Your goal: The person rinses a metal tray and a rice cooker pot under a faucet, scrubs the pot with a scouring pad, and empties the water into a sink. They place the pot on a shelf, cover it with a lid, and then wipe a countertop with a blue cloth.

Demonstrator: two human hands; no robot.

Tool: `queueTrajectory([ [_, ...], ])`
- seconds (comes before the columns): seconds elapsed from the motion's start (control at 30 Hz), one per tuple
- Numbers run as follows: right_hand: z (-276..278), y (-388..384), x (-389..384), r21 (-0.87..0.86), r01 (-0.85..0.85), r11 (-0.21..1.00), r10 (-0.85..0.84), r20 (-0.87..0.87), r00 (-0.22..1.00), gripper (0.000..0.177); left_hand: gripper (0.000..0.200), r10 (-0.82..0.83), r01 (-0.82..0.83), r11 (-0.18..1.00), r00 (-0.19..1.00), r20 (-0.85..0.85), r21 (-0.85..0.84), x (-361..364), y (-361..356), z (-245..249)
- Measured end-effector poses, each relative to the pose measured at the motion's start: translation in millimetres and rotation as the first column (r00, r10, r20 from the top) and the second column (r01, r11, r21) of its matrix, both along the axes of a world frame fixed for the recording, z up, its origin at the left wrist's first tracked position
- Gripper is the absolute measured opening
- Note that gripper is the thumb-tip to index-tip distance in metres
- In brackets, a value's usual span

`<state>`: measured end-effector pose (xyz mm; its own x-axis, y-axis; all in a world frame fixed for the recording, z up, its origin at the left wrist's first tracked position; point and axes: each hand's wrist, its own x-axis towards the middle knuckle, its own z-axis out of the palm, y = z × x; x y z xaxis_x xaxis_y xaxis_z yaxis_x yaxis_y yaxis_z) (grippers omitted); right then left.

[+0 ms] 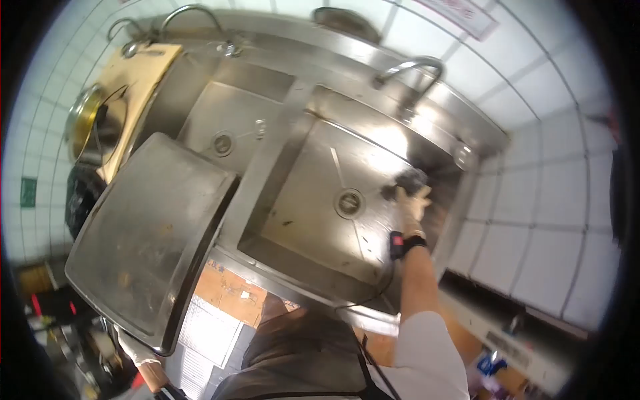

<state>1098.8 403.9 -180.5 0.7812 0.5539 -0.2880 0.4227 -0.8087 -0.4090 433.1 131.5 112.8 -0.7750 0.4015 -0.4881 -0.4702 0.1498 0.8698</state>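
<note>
The right hand (413,203), in a pale glove, is inside the right basin (307,200) of a stainless-steel double sink, gripping a dark, bunched scrubber (409,179). The scrubber sits toward the basin's right side, to the right of the round metal drain (349,203). Dark specks are noted on the basin floor.

The left hand (137,350), also gloved, is at the near edge of a large, dull-grey, rectangular metal pan (150,233). Its fingers are partly hidden by the edge; how far they are closed cannot be told. The pan is tilted, overlaps the near part of the left basin (233,107) from this view, and shows smudges and brownish marks.

A curved metal faucet (427,63) stands behind the right basin. Left of the left basin is a pale yellow board (143,73), with a round, shiny metal bowl (83,123) beside it. A black band (415,241) with a red-marked device (397,245) is at the right wrist.
</note>
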Motion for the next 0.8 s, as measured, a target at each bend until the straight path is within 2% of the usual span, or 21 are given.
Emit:
queueTrajectory([
  [0.03,-16.1,10.2,18.7,0.009,-0.002,1.000,0.002,0.001,1.000,0.109,0.052,-0.075,0.075,0.997,0.997,-0.012,0.015,-8.5,-10.5,-2.0],
  [0.07,-31.8,17.8,30.1,0.010,0.000,1.000,0.000,0.006,1.000,0.111,0.052,-0.036,0.036,0.999,0.999,-0.035,0.002,-10.6,-16.3,-1.1],
  [0.17,-44.5,45.7,12.8,-0.176,-0.077,0.981,0.080,0.011,0.997,0.113,0.050,-0.035,0.026,0.997,0.990,-0.135,-0.067,-3.2,-18.8,4.2],
  [0.2,-36.5,49.0,-9.5,-0.203,-0.110,0.973,0.114,0.011,0.993,0.101,0.049,-0.017,0.008,0.998,0.990,-0.139,-0.065,1.8,-17.2,5.4],
  [0.27,-80.0,41.3,-16.2,-0.108,-0.262,0.959,0.269,0.050,0.962,0.078,0.047,0.022,-0.029,0.999,0.989,-0.144,-0.045,16.6,-10.4,11.5],
  [0.33,-114.7,33.7,-29.5,0.022,-0.478,0.878,0.477,0.023,0.878,0.063,0.044,0.052,-0.046,0.998,0.987,-0.152,0.038,42.2,2.2,19.5],
  [0.37,-91.9,36.1,-50.1,0.183,-0.448,0.875,0.476,-0.155,0.866,0.059,0.041,0.062,-0.045,0.995,0.978,-0.201,0.085,51.0,10.3,22.6],
  [0.4,-65.7,35.0,-69.9,0.325,-0.393,0.860,0.492,-0.331,0.805,0.056,0.039,0.028,-0.015,0.998,0.978,-0.206,0.063,63.4,14.1,32.8],
  [0.43,-35.1,33.3,-89.6,0.395,-0.340,0.854,0.489,-0.383,0.784,0.054,0.038,0.040,-0.021,0.994,0.983,-0.180,0.106,74.1,22.2,40.4],
  [0.47,-11.4,34.0,-107.7,0.454,-0.287,0.844,0.493,-0.442,0.750,0.053,0.038,0.071,-0.055,0.996,0.970,-0.232,0.077,81.0,30.7,46.0],
  [0.5,-3.8,28.0,-112.7,0.458,-0.270,0.847,0.503,-0.525,0.687,0.052,0.038,0.046,-0.030,0.998,0.958,-0.282,0.061,80.7,26.6,46.3],
  [0.53,1.2,24.1,-115.6,0.443,-0.259,0.858,0.501,-0.612,0.612,0.051,0.036,0.116,-0.091,0.991,0.952,-0.282,0.101,87.2,31.4,48.8],
  [0.57,7.6,19.9,-118.2,0.423,-0.252,0.870,0.490,-0.687,0.537,0.050,0.037,-0.039,-0.005,0.996,0.861,-0.507,-0.086,90.4,30.5,50.6],
  [0.6,17.4,17.7,-122.8,0.404,-0.259,0.877,0.480,-0.742,0.468,0.050,0.039,-0.178,-0.032,0.961,0.689,-0.703,-0.274,91.2,27.3,47.0],
  [0.63,28.7,19.7,-128.6,0.405,-0.279,0.871,0.489,-0.769,0.411,0.049,0.041,-0.234,-0.148,0.924,0.509,-0.829,-0.352,91.0,23.1,34.4],
  [0.67,46.2,26.6,-144.6,0.440,-0.302,0.846,0.527,-0.775,0.349,0.048,0.039,-0.106,-0.131,0.967,0.577,-0.810,-0.220,100.5,33.9,36.6],
  [0.7,66.8,36.1,-164.7,0.491,-0.323,0.809,0.578,-0.763,0.288,0.047,0.038,-0.157,-0.039,0.968,0.672,-0.723,-0.247,109.5,43.3,65.4],
  [0.73,90.6,43.3,-185.5,0.552,-0.355,0.755,0.642,-0.732,0.228,0.046,0.037,0.018,-0.039,0.999,0.794,-0.607,-0.022,104.9,45.0,46.8],
  [0.77,117.9,54.5,-210.5,0.607,-0.408,0.683,0.712,-0.679,0.181,0.045,0.036,0.059,-0.007,0.995,0.855,-0.515,0.104,105.8,47.4,46.4],
  [0.8,169.9,43.9,-246.1,0.729,-0.351,0.587,0.803,-0.578,0.142,0.046,0.035,0.083,0.019,0.972,0.906,-0.416,0.236,103.9,51.7,48.1],
])
